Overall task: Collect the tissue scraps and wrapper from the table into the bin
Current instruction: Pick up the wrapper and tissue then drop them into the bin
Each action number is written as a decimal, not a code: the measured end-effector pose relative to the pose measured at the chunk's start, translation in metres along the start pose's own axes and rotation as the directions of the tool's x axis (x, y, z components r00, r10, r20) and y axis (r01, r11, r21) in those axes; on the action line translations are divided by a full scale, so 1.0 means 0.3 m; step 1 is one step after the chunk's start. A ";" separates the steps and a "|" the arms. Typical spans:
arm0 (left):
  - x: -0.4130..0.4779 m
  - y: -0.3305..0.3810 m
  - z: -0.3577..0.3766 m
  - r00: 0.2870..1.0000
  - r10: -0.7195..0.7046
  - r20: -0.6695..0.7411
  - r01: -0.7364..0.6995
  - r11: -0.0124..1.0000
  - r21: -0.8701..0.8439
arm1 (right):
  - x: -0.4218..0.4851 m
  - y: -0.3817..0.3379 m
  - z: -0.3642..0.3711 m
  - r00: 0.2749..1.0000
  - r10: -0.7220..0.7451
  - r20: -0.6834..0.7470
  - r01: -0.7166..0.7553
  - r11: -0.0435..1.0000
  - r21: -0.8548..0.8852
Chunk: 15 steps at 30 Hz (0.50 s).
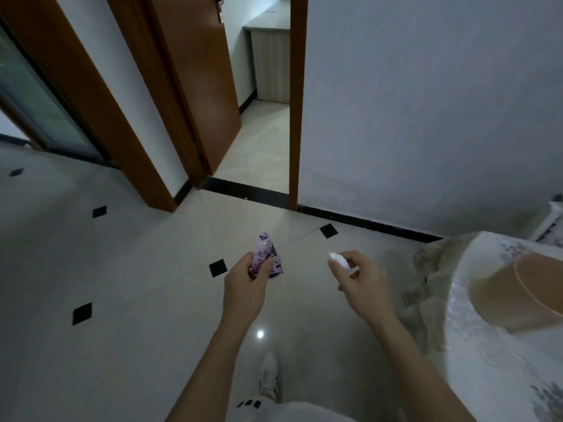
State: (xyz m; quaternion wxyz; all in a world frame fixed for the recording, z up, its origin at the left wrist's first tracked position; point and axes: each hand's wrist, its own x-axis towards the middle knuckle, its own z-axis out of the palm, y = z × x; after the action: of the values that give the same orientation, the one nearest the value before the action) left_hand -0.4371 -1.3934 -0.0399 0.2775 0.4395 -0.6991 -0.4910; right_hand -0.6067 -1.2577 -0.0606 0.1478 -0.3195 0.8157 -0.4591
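My left hand point(243, 284) is closed around a crumpled pink and purple wrapper point(268, 257), which sticks up above my fingers. My right hand point(362, 278) pinches a small wad of white tissue scraps point(339, 259) between thumb and fingertips. Both hands are held out over the tiled floor, about a hand's width apart. The table point(475, 354) with its white flowered cloth is at the right edge, beside my right forearm. No bin is in view.
A beige upturned bowl-like object point(515, 293) lies on the table. Ahead is an open doorway point(262, 141) with a brown door swung inward. A white wall point(426, 117) runs right of it. My white shoe point(269, 376) is on the pale floor.
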 end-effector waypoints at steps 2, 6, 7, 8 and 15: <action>0.153 0.034 -0.009 0.999 0.031 0.036 -0.031 0.999 0.022 | 0.110 -0.041 0.017 0.999 0.028 -0.040 -0.029 1.000 -0.004; 0.417 0.091 0.010 0.987 0.091 0.134 -0.096 0.995 0.031 | 0.311 -0.099 0.035 0.981 0.109 -0.158 -0.109 0.994 0.006; 0.470 0.103 0.022 0.981 0.105 0.161 -0.112 0.993 0.031 | 0.349 -0.106 0.040 0.974 0.124 -0.189 -0.124 0.992 0.013; 0.516 0.113 0.036 0.975 0.118 0.187 -0.127 0.991 0.037 | 0.380 -0.109 0.043 0.967 0.138 -0.215 -0.138 0.990 0.017; 0.731 0.168 0.224 0.917 0.147 0.371 -0.163 0.986 0.014 | 0.484 -0.057 -0.007 0.901 0.262 -0.344 -0.265 0.963 0.040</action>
State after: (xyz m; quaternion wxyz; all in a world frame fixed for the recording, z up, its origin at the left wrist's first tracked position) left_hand -0.6102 -1.5516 -0.0270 0.1694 0.2888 -0.7822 -0.5254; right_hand -0.7105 -1.3582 -0.0374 0.0612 -0.1211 0.8663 -0.4808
